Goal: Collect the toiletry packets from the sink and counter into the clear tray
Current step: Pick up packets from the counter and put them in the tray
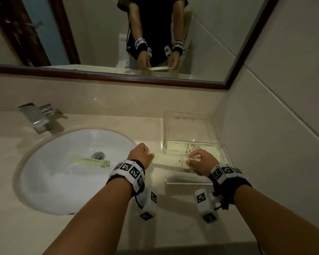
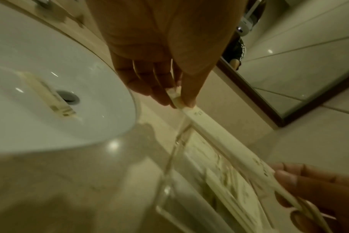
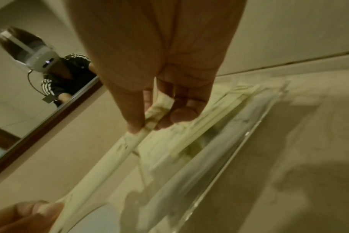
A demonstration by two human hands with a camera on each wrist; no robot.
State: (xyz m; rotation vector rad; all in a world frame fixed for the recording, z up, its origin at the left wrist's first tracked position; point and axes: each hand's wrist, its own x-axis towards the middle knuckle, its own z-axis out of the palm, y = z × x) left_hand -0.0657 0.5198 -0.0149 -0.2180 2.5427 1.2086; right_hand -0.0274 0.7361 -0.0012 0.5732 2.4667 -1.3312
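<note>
A long pale packet [image 1: 170,161] hangs level between my two hands, just above the near part of the clear tray [image 1: 215,144]. My left hand [image 1: 149,155] pinches its left end, thumb against fingers [image 2: 186,96]. My right hand [image 1: 191,159] pinches the right end [image 3: 149,121]. In the tray lie several flat pale packets [image 1: 180,149], also seen under the held packet [image 2: 225,178] and beside my fingers [image 3: 215,119]. Another long packet [image 1: 92,162] lies in the white sink [image 1: 66,190] beside the drain [image 1: 98,155]; the left wrist view shows that packet [image 2: 50,97] too.
A chrome faucet [image 1: 39,116] stands behind the sink at the left. The beige counter [image 1: 173,223] runs along the front. A tiled wall [image 1: 274,144] closes the right side by the tray. A framed mirror [image 1: 155,81] hangs behind.
</note>
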